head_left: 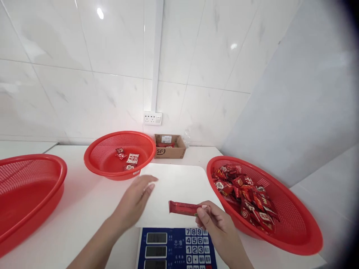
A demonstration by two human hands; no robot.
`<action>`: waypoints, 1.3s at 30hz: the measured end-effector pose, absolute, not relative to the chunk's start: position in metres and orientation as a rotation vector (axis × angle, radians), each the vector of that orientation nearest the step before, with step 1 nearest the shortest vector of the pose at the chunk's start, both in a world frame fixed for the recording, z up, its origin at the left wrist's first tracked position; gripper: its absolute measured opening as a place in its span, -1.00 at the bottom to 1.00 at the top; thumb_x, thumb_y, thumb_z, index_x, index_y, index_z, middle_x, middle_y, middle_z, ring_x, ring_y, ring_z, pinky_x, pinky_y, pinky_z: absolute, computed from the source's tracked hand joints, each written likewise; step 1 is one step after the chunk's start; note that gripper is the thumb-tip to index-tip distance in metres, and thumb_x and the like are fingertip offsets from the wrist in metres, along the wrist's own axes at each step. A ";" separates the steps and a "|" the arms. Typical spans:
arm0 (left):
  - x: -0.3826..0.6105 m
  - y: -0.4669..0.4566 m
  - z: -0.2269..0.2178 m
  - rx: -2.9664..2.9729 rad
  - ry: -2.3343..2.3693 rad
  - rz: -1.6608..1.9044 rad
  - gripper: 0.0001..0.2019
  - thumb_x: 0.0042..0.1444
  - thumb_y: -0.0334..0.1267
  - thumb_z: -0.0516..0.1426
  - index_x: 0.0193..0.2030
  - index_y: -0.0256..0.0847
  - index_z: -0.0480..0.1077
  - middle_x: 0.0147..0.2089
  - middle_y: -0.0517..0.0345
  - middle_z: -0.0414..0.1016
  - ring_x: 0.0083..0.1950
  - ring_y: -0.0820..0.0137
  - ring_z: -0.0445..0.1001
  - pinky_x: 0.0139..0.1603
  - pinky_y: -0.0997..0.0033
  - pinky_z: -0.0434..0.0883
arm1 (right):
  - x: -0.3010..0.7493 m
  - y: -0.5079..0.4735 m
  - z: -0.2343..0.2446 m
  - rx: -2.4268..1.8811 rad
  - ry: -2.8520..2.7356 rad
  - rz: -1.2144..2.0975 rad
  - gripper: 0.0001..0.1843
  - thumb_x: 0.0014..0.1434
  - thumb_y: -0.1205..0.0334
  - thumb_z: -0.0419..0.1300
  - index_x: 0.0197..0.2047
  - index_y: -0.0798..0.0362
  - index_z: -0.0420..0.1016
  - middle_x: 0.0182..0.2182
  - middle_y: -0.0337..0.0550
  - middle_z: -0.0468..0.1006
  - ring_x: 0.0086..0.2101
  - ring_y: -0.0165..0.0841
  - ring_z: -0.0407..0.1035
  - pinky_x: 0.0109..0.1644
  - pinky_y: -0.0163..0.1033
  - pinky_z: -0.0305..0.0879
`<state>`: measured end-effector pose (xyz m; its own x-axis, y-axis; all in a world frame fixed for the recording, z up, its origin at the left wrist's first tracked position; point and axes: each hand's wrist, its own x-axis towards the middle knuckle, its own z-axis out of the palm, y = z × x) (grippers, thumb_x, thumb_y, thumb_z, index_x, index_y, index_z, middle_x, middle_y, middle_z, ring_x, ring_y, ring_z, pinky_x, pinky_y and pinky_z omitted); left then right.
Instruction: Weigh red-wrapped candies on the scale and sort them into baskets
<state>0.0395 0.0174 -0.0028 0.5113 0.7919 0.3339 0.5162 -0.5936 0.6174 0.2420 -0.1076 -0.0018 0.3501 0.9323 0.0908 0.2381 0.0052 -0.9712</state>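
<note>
Right hand [217,224]: fingers pinching a red snack bar [183,208] over the scale platter [174,186].
Left hand [134,201]: fingers hovering loosely spread, holding nothing.
Basket of red packets [294,231]: sitting beside the right hand.

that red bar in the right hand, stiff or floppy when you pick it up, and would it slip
Probably fairly stiff: the red snack bar juts out level from the right hand, pinched at one end, without drooping. Likely light, since a slight pinch carries it. Its wrapper may slide easily on the smooth white scale platform.
</note>
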 end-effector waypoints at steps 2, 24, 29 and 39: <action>0.027 0.046 -0.011 2.503 1.347 0.812 -0.66 0.28 -0.19 -0.16 0.05 -0.11 0.33 0.13 0.03 0.40 0.19 0.22 0.29 0.13 0.21 0.28 | 0.246 -0.109 -0.001 -1.491 -1.077 0.758 -0.59 0.10 -0.14 0.12 -0.54 0.02 0.30 -0.61 -0.29 0.32 -0.52 -0.41 0.22 -0.40 -0.32 0.17; 0.018 0.026 -0.018 2.291 1.306 1.197 -0.66 0.20 -0.05 -0.02 -0.05 -0.16 0.41 -0.02 -0.02 0.49 0.08 0.16 0.36 0.05 0.14 0.32 | 0.260 -0.094 -0.019 -1.450 -1.057 0.800 -0.56 0.11 -0.19 0.10 -0.51 0.03 0.28 -0.60 -0.25 0.35 -0.55 -0.42 0.23 -0.46 -0.31 0.18; 0.062 -0.015 -0.007 2.135 0.912 0.944 -0.74 0.22 -0.07 -0.03 -0.20 -0.12 0.41 -0.18 0.08 0.50 -0.09 0.28 0.41 -0.08 0.29 0.36 | 0.247 -0.088 -0.016 -1.427 -1.109 0.853 -0.56 0.14 -0.19 0.06 -0.49 0.03 0.28 -0.59 -0.27 0.36 -0.55 -0.44 0.22 -0.46 -0.32 0.16; 0.075 -0.010 -0.005 1.808 0.878 0.754 -0.65 0.20 0.04 -0.06 -0.44 -0.16 0.26 -0.47 0.26 0.27 -0.38 0.40 0.24 -0.34 0.42 0.22 | 0.239 -0.082 -0.015 -1.438 -1.200 0.903 -0.51 0.18 -0.21 -0.01 -0.53 0.03 0.27 -0.61 -0.27 0.35 -0.55 -0.45 0.22 -0.45 -0.33 0.15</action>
